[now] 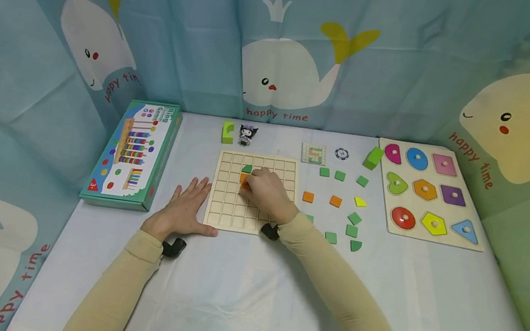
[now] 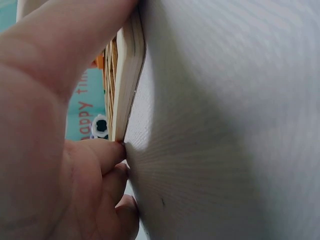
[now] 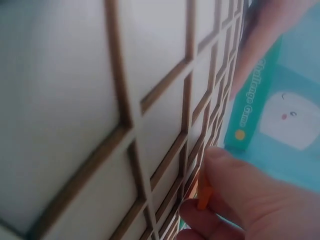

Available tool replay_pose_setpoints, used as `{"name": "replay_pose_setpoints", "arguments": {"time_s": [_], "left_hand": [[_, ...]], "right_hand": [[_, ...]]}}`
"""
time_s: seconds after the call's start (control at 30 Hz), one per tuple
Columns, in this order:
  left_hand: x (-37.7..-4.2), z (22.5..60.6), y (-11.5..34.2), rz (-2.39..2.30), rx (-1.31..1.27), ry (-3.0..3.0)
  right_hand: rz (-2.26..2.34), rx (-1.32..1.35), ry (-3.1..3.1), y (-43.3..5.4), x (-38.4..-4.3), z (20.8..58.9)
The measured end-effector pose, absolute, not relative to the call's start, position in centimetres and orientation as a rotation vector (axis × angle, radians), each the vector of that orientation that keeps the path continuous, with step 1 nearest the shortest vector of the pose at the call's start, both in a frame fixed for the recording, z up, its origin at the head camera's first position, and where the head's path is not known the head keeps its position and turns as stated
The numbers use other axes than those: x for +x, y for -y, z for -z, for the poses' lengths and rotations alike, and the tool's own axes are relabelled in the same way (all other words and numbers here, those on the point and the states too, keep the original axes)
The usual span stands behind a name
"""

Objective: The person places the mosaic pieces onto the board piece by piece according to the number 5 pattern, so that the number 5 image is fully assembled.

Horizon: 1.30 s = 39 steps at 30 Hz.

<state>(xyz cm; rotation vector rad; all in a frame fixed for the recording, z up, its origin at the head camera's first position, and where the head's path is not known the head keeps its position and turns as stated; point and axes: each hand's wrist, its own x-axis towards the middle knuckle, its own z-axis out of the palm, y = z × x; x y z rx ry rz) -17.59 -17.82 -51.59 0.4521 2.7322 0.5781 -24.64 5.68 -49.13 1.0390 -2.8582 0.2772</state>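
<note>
A wooden grid board (image 1: 225, 205) lies flat on the table. My left hand (image 1: 184, 208) rests at its lower left corner, fingers spread, with the index fingertip (image 2: 117, 150) against the board's edge. Over the board's upper middle, my right hand (image 1: 267, 190) pinches a small orange tile (image 3: 204, 196) between thumb and fingers. Beside those fingers an orange tile (image 1: 244, 178) shows at a grid cell; the fingers partly cover it. Just above sits a green tile (image 1: 247, 169) with a slanted or curved side.
Loose green tiles (image 1: 340, 176), orange tiles (image 1: 308, 197) and a yellow piece (image 1: 360, 202) lie right of the board. Behind it are a pattern card (image 1: 313, 154), a round chip (image 1: 342, 154), a figurine (image 1: 247, 135) and green blocks (image 1: 227, 133). A game box (image 1: 132, 155) and shape puzzle (image 1: 430, 194) flank everything.
</note>
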Motion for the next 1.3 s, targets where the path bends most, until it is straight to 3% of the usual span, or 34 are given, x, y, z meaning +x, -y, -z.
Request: {"name": "replay_pose_setpoints", "arguments": {"time_s": [1.3], "left_hand": [[-17.50, 51.46, 17.77, -0.575, 0.458, -2.740]], "right_hand": [[-0.418, 1.068, 2.893, -5.54, -24.41, 48.95]]}}
